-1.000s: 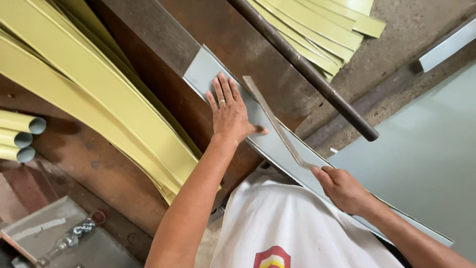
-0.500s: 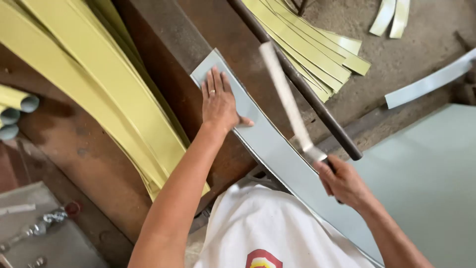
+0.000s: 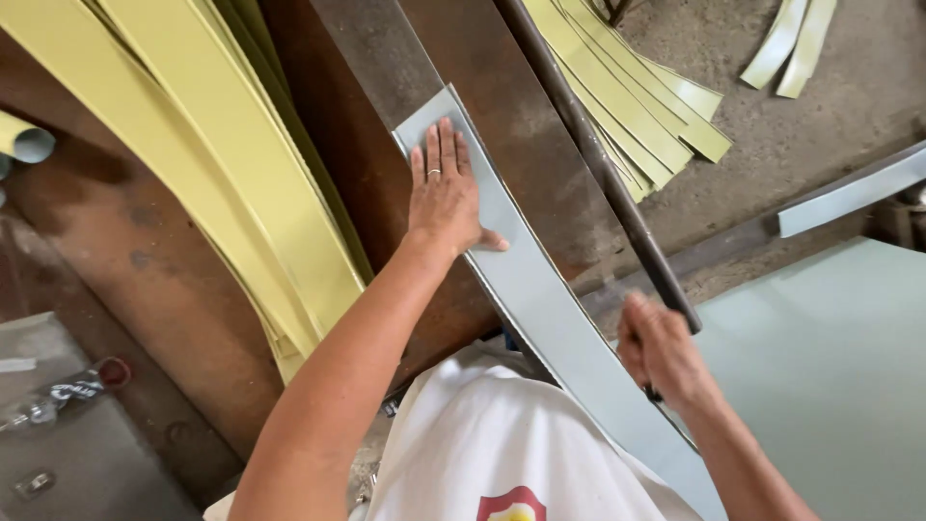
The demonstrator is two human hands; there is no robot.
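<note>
My left hand [image 3: 446, 198] lies flat, fingers spread, on the far end of a long grey-blue metal strip [image 3: 545, 299]. A ring is on one finger. The strip runs diagonally across a rusty brown steel bench [image 3: 386, 58] toward my body. My right hand [image 3: 664, 352] is closed in a fist just right of the strip. A dark stub of a handle shows below the fist, and the rest of the stick it holds is lost in motion blur. A long dark steel rod [image 3: 579, 135] ends right beside this hand.
Long yellow strips [image 3: 222, 164] are piled on the left, and more yellow strips [image 3: 627, 106] lie past the rod. A pale green sheet [image 3: 830, 386] fills the lower right under a grey bar [image 3: 849, 198]. Tube ends [image 3: 29, 140] and a tray of hardware [image 3: 58, 405] sit far left.
My right hand raised a long flat stick over the strip, then swung it down, so it is now a blur. The left hand stays pressed on the strip's far end.
</note>
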